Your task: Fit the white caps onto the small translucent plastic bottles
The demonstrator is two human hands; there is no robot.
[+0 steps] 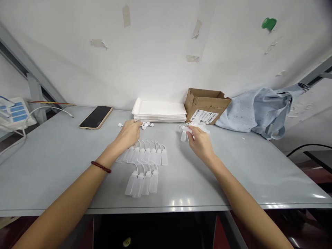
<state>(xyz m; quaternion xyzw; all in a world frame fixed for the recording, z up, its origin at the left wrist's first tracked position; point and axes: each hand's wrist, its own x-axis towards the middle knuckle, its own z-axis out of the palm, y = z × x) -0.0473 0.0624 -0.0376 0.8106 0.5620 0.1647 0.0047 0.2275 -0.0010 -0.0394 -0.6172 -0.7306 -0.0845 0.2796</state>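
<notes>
My left hand (pixel 129 133) is at a small pile of white caps (pixel 147 125), its fingers bent down and pressed together; what they grip, if anything, is hidden. On the right, my right hand (pixel 199 141) pinches at a cluster of translucent white pieces (pixel 202 127) in front of the cardboard box. A small bottle (pixel 183 136) hangs or lies by its fingertips. Between my forearms, several translucent bottles with thin curved tubes lie in two rows, a back row (pixel 153 155) and a shorter front row (pixel 142 183).
A phone (pixel 95 117) lies at the back left of the grey table (pixel 64 166). White envelopes (pixel 159 111) are stacked against the wall, beside an open cardboard box (pixel 206 105). Light blue cloth (pixel 254 109) lies at the back right. A power strip (pixel 18 114) and cables are far left.
</notes>
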